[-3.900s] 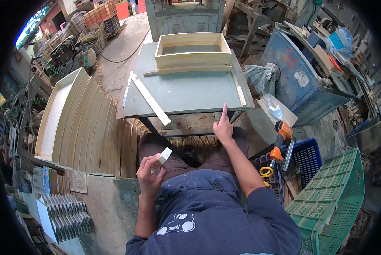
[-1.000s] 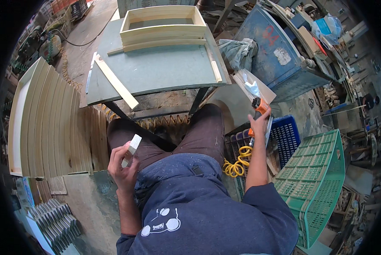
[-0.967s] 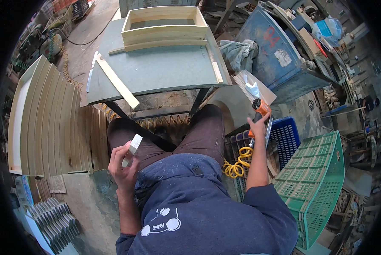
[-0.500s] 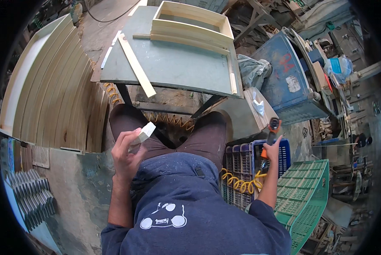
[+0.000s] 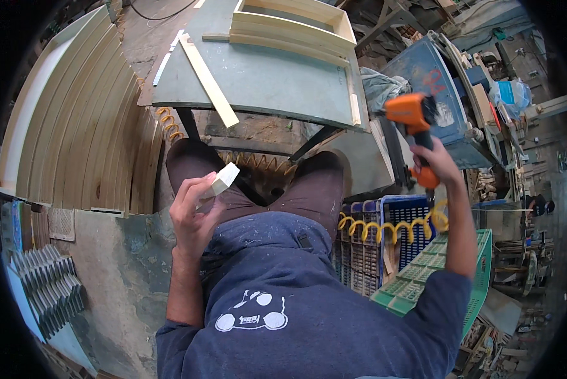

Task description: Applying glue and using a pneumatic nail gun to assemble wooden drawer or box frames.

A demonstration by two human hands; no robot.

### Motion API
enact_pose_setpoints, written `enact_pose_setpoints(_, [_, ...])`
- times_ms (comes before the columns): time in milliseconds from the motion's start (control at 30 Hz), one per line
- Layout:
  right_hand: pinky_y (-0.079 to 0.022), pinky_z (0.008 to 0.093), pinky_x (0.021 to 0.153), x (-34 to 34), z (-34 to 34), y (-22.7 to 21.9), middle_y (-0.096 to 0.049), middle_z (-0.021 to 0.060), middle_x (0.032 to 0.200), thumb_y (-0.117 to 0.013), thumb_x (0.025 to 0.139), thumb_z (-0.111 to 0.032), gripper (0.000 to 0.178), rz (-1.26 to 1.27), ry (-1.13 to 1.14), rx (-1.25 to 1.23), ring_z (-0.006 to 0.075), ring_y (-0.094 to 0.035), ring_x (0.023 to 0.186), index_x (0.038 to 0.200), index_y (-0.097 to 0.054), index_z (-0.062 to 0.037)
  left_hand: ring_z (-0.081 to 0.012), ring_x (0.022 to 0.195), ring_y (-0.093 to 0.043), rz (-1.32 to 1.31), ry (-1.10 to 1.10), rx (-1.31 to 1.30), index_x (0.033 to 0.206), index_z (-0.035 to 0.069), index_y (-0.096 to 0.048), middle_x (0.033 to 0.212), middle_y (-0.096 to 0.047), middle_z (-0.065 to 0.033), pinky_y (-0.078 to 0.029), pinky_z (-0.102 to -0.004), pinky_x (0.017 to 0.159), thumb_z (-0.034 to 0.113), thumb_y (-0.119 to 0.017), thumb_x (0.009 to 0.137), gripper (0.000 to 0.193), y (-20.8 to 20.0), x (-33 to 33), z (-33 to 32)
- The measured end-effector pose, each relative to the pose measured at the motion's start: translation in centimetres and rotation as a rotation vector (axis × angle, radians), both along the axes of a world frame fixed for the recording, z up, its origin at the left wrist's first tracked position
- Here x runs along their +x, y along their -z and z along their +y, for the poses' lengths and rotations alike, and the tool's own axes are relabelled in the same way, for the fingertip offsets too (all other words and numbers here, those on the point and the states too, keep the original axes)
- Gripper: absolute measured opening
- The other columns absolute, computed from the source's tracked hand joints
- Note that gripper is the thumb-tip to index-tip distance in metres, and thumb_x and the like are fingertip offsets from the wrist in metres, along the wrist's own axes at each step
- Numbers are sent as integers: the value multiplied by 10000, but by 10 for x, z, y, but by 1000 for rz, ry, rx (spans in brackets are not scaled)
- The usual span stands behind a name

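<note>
Over the right side of the lap area, the person's right hand [image 5: 436, 159] is wrapped around the handle of an orange-and-black pistol-shaped nail gun [image 5: 411, 112], a bit motion-blurred. Its nose points left, with the long black magazine running roughly up-and-down in view. Left hand [image 5: 192, 218] is well apart from it, thumb and fingers pinched on a small pale wooden block [image 5: 225, 179] above the left thigh. So the block sits left of the gun and a little lower in view, tilted with its whitish end up and to the right.

Further out is a grey flat-topped table [image 5: 277, 79]. A long pale wooden strip [image 5: 209, 81] lies on it slantwise, near end poking past the front edge, closer to the left hand. A shallow rectangular pale wood frame [image 5: 291, 30] sits toward the back.

Around the seat: tall stack of pale wooden frames [image 5: 68, 126] on the left, blue plastic crate [image 5: 412, 199] and green plastic crate [image 5: 416, 281] on the right, with a coiled yellow hose [image 5: 443, 219] just above them.
</note>
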State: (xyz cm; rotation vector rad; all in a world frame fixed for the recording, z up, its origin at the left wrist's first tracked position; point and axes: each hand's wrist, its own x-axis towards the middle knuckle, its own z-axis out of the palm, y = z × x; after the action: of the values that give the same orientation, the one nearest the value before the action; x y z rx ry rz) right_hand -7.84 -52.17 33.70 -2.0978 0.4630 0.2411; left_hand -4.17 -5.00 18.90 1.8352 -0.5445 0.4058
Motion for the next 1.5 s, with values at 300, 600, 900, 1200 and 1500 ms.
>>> enact_pose_setpoints(300, [-507, 271, 510, 139, 62, 6, -530, 11, 662, -636, 849, -199, 248, 398, -418, -100, 111, -569, 518, 969, -508, -23, -209, 882, -652, -25, -75, -36, 1031, 16, -630, 1004, -661, -126, -528, -295, 730, -96, -698, 689, 366, 2, -4, 6])
enact_pose_setpoints(600, [-507, 281, 494, 168, 65, 19, -528, 13, 634, -645, 855, -249, 323, 430, -350, -69, 116, -553, 491, 1022, -491, -20, -255, 918, -669, -6, -74, -14, 1025, 19, -619, 1019, -648, -140, -580, -324, 723, -94, -718, 665, 390, 10, 1, 11])
enact_pose_setpoints(900, [-489, 271, 489, 167, 66, 27, -522, 10, 645, -660, 841, -263, 389, 474, -333, -78, 113, -541, 492, 1106, -495, -31, -257, 902, -672, -12, -97, -11, 1011, 17, -621, 1007, -652, -139, -573, -333, 726, -96, -707, 662, 377, 12, 1, 13])
enact_pose_setpoints(1200, [-540, 267, 479, 168, 66, 31, -521, -7, 590, -481, 818, -738, 727, 501, -273, -144, 99, -586, 495, 1060, -538, -55, -214, 886, -647, 7, -92, -8, 1032, 7, -613, 997, -652, -134, -525, -294, 742, -118, -691, 680, 382, 11, -4, 13])
enact_pose_setpoints(1500, [-521, 253, 444, 168, 70, 35, -499, -22, 558, -435, 808, -784, 785, 426, -277, -244, 86, -559, 467, 1074, -554, -56, -244, 872, -661, -5, -109, 27, 994, 12, -619, 992, -655, -141, -541, -319, 715, -86, -725, 660, 365, 8, -5, 13])
